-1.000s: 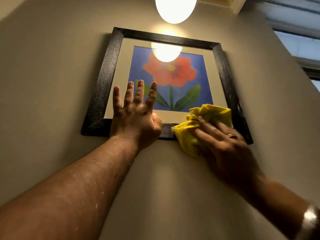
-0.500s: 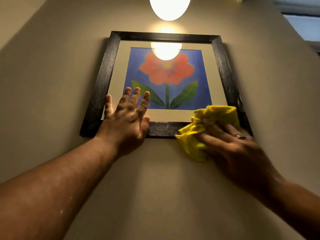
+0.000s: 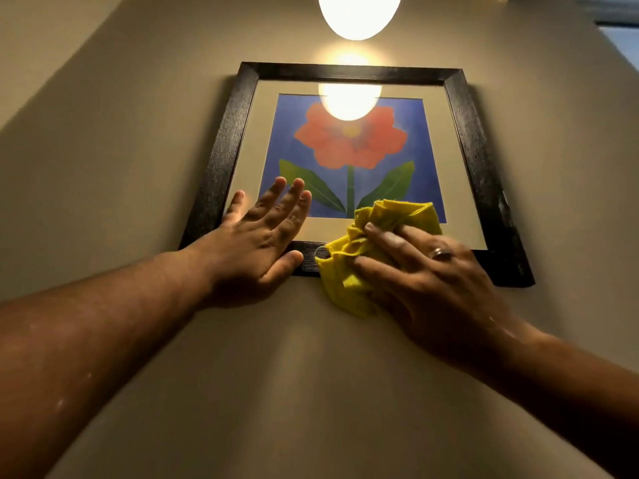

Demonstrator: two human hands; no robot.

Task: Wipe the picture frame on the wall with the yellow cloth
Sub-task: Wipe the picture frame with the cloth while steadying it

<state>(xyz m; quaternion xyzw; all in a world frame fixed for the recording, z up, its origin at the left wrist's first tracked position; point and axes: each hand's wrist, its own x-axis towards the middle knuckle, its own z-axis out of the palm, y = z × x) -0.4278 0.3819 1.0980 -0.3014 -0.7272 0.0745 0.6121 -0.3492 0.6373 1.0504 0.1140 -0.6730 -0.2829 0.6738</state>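
A black-framed picture frame [image 3: 228, 146] hangs on the beige wall, with a red flower on blue behind glass. My left hand [image 3: 259, 243] lies flat against the frame's lower left corner, fingers spread on the glass and mat, holding nothing. My right hand [image 3: 425, 278] presses a crumpled yellow cloth [image 3: 349, 271] onto the middle of the bottom rail and the glass just above it. A ring shows on a right finger. The cloth and hands hide part of the bottom rail.
A lit globe lamp [image 3: 359, 12] hangs above the frame and reflects in the glass. Bare beige wall [image 3: 311, 375] spreads below and to both sides. A window edge [image 3: 622, 36] shows at the top right.
My right hand has slid the cloth leftward along the bottom rail, from the lower right corner toward the middle. My left hand has stayed on the lower left corner.
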